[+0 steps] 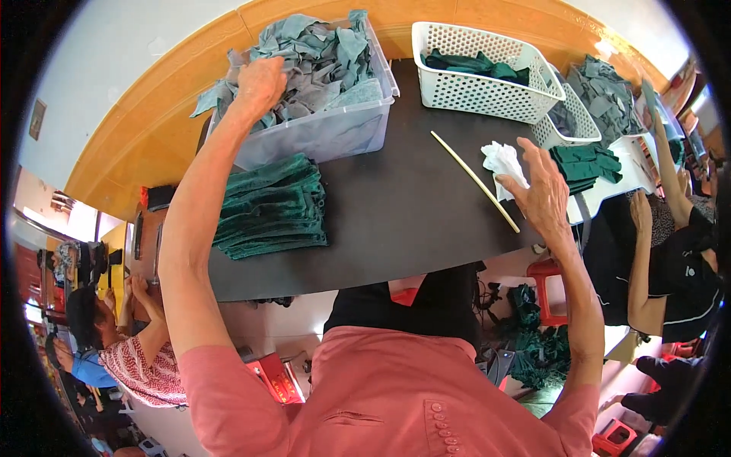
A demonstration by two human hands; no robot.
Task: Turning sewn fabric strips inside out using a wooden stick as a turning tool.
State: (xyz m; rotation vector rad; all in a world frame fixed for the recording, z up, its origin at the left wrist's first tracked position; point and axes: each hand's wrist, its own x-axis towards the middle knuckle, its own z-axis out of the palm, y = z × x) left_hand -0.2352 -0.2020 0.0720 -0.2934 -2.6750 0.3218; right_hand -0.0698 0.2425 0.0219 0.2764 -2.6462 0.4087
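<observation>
Our black table [396, 213] fills the middle, and up top our left hand [259, 84] grabs gray rags [320, 53] heaped in a clear bin [335, 129], while our right hand [542, 190], fingers spread wide, holds nothing near a stick [474, 180], with green cloths [476, 65] in a white basket [487, 95].

Wearer's own body, seen from above: a salmon-pink short-sleeved shirt [381, 396] of plain woven cloth covers the torso and shoulders, each sleeve ending in a hemmed edge above the elbow. A row of small matching pink buttons [440, 423] runs in a curved line down the lower front, and a stitched seam or pocket slit [346, 417] crosses the chest panel. Both forearms and hands (left hand [260, 82], right hand [544, 194]) are bare, without rings, watch or bracelets visible.
</observation>
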